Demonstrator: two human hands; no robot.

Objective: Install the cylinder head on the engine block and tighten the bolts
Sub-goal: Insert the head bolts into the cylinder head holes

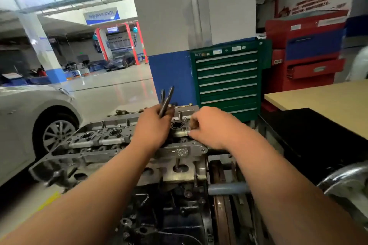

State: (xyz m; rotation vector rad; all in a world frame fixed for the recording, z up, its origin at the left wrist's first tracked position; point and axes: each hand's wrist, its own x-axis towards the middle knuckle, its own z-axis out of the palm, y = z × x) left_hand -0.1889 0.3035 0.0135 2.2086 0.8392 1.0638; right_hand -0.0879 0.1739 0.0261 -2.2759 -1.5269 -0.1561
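Observation:
The grey metal cylinder head (pixel 111 141) lies on top of the dark engine block (pixel 175 211) in the middle of the view. My left hand (pixel 154 125) is over the head's right part, closed around two long dark bolts (pixel 166 99) whose threaded ends stick up. My right hand (pixel 211 127) rests at the head's right end with its fingers pinched together near a round bore (pixel 176 125); I cannot tell if something is between the fingertips.
A silver car (pixel 29 117) stands close on the left. A green drawer cabinet (pixel 229 79) and a red tool cabinet (pixel 306 51) stand behind the engine. A wooden-topped bench (pixel 322 95) with a black side is on the right. A shiny round metal part (pixel 346 183) sits low right.

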